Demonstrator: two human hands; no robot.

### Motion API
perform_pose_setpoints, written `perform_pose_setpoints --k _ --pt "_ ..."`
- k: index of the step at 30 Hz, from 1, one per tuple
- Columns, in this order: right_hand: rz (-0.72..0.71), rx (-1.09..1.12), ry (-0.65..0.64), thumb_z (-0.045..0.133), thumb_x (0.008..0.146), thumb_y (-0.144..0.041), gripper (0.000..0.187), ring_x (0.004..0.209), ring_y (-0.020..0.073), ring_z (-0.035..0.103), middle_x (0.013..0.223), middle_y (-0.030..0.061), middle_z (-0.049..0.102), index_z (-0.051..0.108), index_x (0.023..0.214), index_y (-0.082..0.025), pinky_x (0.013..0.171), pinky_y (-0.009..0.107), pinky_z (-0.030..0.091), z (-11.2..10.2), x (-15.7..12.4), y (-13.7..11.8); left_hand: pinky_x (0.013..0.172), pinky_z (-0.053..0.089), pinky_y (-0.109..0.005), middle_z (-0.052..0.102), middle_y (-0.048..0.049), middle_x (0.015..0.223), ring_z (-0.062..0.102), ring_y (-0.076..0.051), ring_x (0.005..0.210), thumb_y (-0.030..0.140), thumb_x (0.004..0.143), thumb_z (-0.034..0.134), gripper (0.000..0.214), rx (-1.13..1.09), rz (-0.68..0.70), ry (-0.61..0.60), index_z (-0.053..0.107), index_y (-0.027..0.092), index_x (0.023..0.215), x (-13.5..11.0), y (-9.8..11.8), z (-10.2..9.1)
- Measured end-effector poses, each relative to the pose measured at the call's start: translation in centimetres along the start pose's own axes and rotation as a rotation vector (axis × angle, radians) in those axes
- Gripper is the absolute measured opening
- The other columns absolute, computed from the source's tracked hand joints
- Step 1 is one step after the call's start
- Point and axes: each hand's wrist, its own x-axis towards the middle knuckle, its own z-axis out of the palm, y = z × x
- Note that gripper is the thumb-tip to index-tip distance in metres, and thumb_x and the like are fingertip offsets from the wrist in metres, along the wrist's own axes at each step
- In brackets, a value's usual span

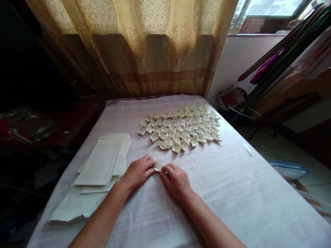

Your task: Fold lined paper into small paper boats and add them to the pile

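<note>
Both my hands meet at the middle of a white-clothed table [232, 193]. My left hand [138, 171] and my right hand [176, 179] pinch a small folded cream paper piece [157, 166] between their fingertips, pressing it on the cloth. Beyond it lie several finished small folded paper boats [181, 126], set close together in rows. A stack of lined paper sheets [102, 162] rests just left of my left hand.
A patterned gold curtain [144, 44] hangs behind the table's far edge. A small paper scrap [247, 148] lies near the right edge. Rods and clutter [279, 65] lean at the right; a blue-rimmed container [289, 169] sits on the floor. Dark furniture stands left.
</note>
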Motion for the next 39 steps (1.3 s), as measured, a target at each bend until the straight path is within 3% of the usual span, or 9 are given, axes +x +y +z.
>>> perform_pose_setpoints --k 6,10,13,17,23,29,33,39 --pt "0.004 -0.007 -0.025 0.056 0.091 -0.022 0.013 0.071 0.0133 0.061 0.08 0.0016 0.066 0.067 0.085 -0.021 0.067 0.021 0.04 0.0 0.8 -0.5 0.082 0.048 -0.025 0.069 -0.0004 0.103 0.064 -0.016 0.088 0.021 0.081 0.061 0.025 -0.196 -0.092 0.189 0.063 0.024 0.106 -0.2 -1.1 1.2" --pt "-0.01 0.009 0.017 0.054 0.089 -0.017 0.015 0.067 0.0119 0.06 0.078 0.0008 0.066 0.068 0.085 -0.021 0.066 0.02 0.04 0.1 2.1 -0.6 0.071 0.05 -0.024 0.068 -0.0015 0.107 0.059 -0.01 0.065 0.024 0.078 0.061 0.042 -0.346 -0.202 0.343 0.058 0.023 0.12 0.1 -2.2 2.1" --pt "-0.058 0.014 0.064 0.053 0.09 -0.018 0.017 0.07 0.0124 0.063 0.08 0.002 0.068 0.07 0.089 -0.021 0.067 0.02 0.042 -0.2 3.8 -0.5 0.065 0.051 -0.023 0.065 -0.0053 0.115 0.056 -0.006 0.056 0.029 0.08 0.058 0.051 -0.505 -0.24 0.481 0.051 0.021 0.129 0.6 -2.9 2.6" --pt "-0.029 -0.012 0.128 0.055 0.091 -0.024 0.017 0.068 0.0128 0.064 0.084 0.0025 0.072 0.072 0.093 -0.023 0.067 0.021 0.045 -0.7 7.5 -0.6 0.062 0.052 -0.024 0.068 -0.0046 0.103 0.059 -0.007 0.056 0.035 0.079 0.058 0.046 -0.645 -0.251 0.565 0.056 0.019 0.122 0.8 -3.3 2.9" --pt "0.094 -0.195 0.014 0.055 0.093 -0.027 0.027 0.09 0.0162 0.07 0.106 0.0031 0.075 0.072 0.114 -0.027 0.081 0.023 0.048 -0.7 16.7 -1.5 0.045 0.047 -0.019 0.066 -0.0045 0.097 0.061 -0.01 0.058 0.044 0.078 0.06 0.046 -0.886 -0.31 0.575 0.059 0.018 0.116 0.7 -3.4 2.7" --pt "0.132 -0.296 -0.046 0.049 0.095 -0.03 0.031 0.098 0.02 0.069 0.109 0.0047 0.075 0.072 0.116 -0.03 0.084 0.027 0.048 1.3 25.4 -2.0 0.036 0.039 -0.015 0.066 -0.0056 0.092 0.062 -0.012 0.061 0.049 0.074 0.065 0.049 -0.978 -0.381 0.564 0.062 0.017 0.11 0.7 -3.4 2.6" --pt "0.158 -0.357 -0.084 0.047 0.095 -0.03 0.033 0.101 0.0214 0.067 0.117 0.0066 0.071 0.072 0.116 -0.03 0.084 0.029 0.049 3.0 28.6 -1.6 0.037 0.039 -0.015 0.066 -0.0041 0.084 0.062 -0.013 0.06 0.051 0.072 0.064 0.046 -0.997 -0.427 0.543 0.064 0.017 0.104 0.7 -2.9 2.4" --pt "0.162 -0.419 -0.139 0.046 0.095 -0.024 0.034 0.108 0.0234 0.064 0.118 0.0121 0.069 0.074 0.113 -0.024 0.089 0.031 0.048 4.8 31.0 -0.8 0.04 0.037 -0.015 0.063 -0.0013 0.07 0.057 -0.011 0.056 0.046 0.079 0.058 0.037 -0.936 -0.416 0.496 0.065 0.016 0.1 0.5 -2.8 2.4"
